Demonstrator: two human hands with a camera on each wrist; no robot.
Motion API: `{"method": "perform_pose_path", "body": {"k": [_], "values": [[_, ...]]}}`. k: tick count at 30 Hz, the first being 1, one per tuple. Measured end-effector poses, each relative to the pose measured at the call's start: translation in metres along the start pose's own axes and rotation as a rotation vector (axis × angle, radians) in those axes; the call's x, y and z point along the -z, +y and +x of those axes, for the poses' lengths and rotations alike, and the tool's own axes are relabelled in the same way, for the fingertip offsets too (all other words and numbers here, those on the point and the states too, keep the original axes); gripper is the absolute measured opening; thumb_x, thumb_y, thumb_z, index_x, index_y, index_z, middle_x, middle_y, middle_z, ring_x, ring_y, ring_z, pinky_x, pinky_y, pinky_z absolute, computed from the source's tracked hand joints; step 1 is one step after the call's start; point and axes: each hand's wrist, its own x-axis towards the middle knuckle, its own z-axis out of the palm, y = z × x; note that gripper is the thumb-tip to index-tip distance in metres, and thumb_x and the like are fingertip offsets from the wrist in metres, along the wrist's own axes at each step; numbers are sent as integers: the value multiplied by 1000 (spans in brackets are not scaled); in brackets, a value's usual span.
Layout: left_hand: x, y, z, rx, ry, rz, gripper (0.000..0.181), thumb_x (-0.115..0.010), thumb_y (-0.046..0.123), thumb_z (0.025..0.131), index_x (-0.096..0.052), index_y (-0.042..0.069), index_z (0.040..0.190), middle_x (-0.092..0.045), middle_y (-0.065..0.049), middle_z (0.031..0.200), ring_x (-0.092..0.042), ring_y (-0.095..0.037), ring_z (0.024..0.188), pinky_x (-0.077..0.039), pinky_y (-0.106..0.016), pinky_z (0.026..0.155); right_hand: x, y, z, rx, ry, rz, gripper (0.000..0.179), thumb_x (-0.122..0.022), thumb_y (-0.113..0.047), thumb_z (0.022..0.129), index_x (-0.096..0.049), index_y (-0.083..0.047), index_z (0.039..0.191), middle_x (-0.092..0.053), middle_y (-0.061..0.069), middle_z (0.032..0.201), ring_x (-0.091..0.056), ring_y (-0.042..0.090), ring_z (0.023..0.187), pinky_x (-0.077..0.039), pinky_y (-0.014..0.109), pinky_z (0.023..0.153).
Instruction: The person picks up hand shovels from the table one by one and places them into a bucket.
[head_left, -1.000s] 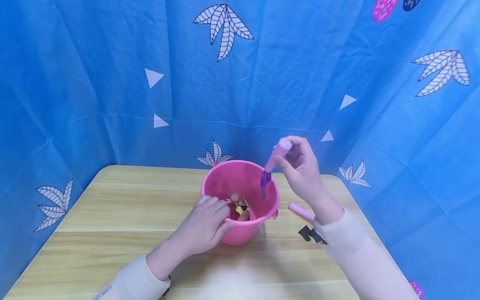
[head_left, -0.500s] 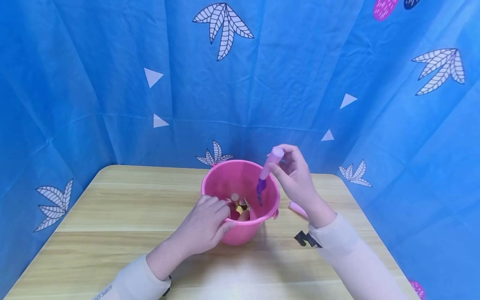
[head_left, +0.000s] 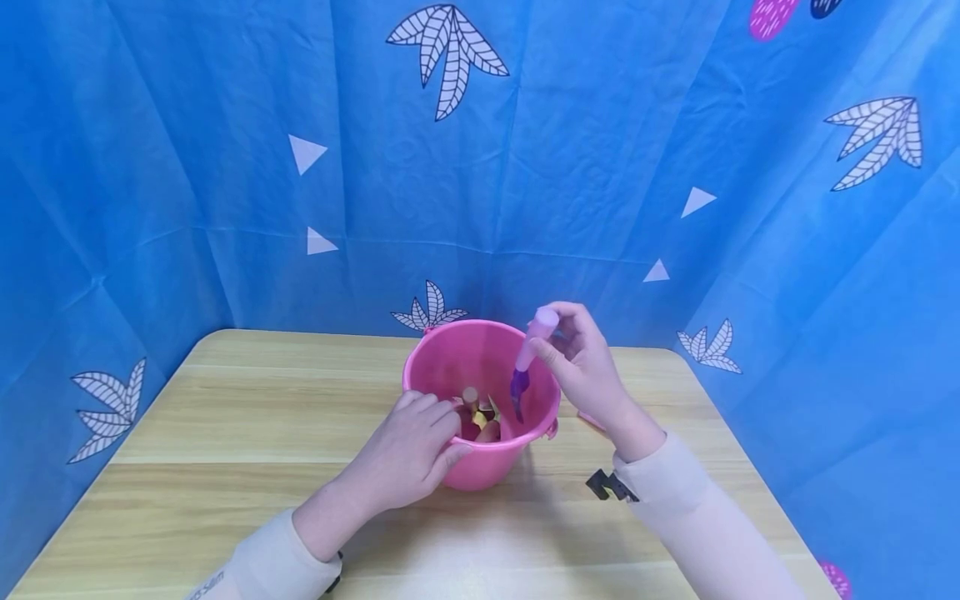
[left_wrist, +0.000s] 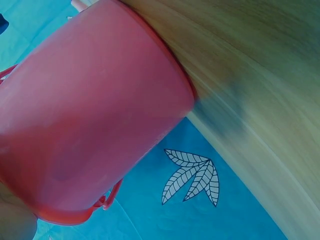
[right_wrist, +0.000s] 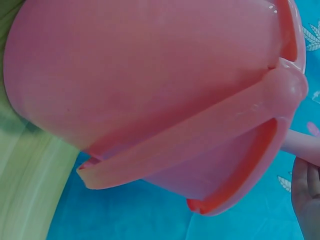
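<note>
A pink bucket (head_left: 480, 468) stands upright on the table. My left hand (head_left: 401, 454) grips its near left rim, fingers over the inside and thumb along the edge. Over the bucket's right side, my right hand (head_left: 588, 371) pinches a slim tool (head_left: 534, 340) with a light pink round handle and a purple head. The purple head points down inside the bucket mouth, above the bottom. Several small items (head_left: 480, 419), brown and yellow, lie at the bottom, partly hidden by my left fingers. The right wrist view shows the bucket's wall and its lowered carry handle (right_wrist: 180, 137).
Another pink stick-like thing (head_left: 591, 423) lies on the wooden table (head_left: 262, 417) right of the bucket, mostly hidden behind my right wrist. A blue patterned curtain (head_left: 420, 183) surrounds the table at the back and sides.
My right hand has moved down and left, lowering the pink-handled tool further into the bucket mouth. My left hand and the bucket stay put.
</note>
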Motion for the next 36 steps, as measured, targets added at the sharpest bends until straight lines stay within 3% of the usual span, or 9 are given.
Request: {"method": "perform_pose_path", "body": {"k": [8, 19, 36], "values": [[1, 1, 0, 5, -12, 0, 36, -41, 53, 103, -58, 23, 90, -55, 10, 90, -48, -11, 91, -39, -36, 90, -2, 9, -1, -28, -42, -46, 37, -65, 5, 93, -47, 0, 126, -60, 11, 111, -61, 23, 108, -52, 34, 94], [3, 1, 1, 1, -5, -4, 34, -44, 50, 104, -57, 22, 89, -55, 9, 88, -49, -12, 90, -39, -37, 90, -2, 15, -3, -2, -79, -75, 36, -66, 8, 91, -48, 2, 121, -61, 12, 107, -63, 20, 103, -53, 34, 92], [3, 2, 3, 12, -10, -4, 35, -43, 51, 104, -57, 22, 89, -55, 9, 88, -48, -12, 90, -39, -38, 91, 2, 21, -5, -83, -158, -122, 35, -71, 4, 90, -53, -3, 119, -66, 11, 104, -68, 25, 97, -56, 40, 88]]}}
